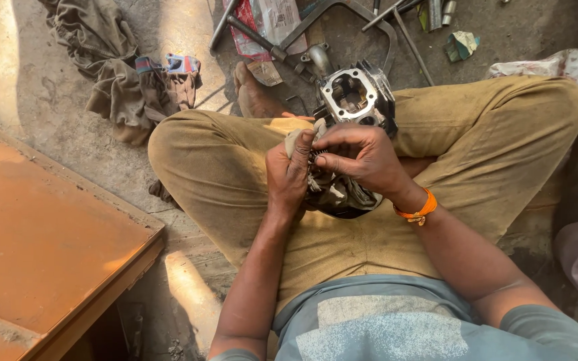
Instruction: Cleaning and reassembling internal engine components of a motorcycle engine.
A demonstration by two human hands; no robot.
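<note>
I sit cross-legged on the ground with a metal engine cylinder head [354,99] resting in my lap between my knees. My left hand [287,175] grips a small part with a dirty rag against the lower side of the engine piece. My right hand [359,155], with an orange band on its wrist, pinches a small spring-like metal part [317,156] at the same spot. Both hands touch each other over the engine piece. The lower half of the engine piece is hidden by my hands.
A rust-orange metal panel [41,241] lies at my left. A heap of dirty cloth [122,73] sits on the concrete ahead left. Wrenches and metal rods [282,40] lie past my foot [254,93]. A white rag [556,65] lies beyond my right knee.
</note>
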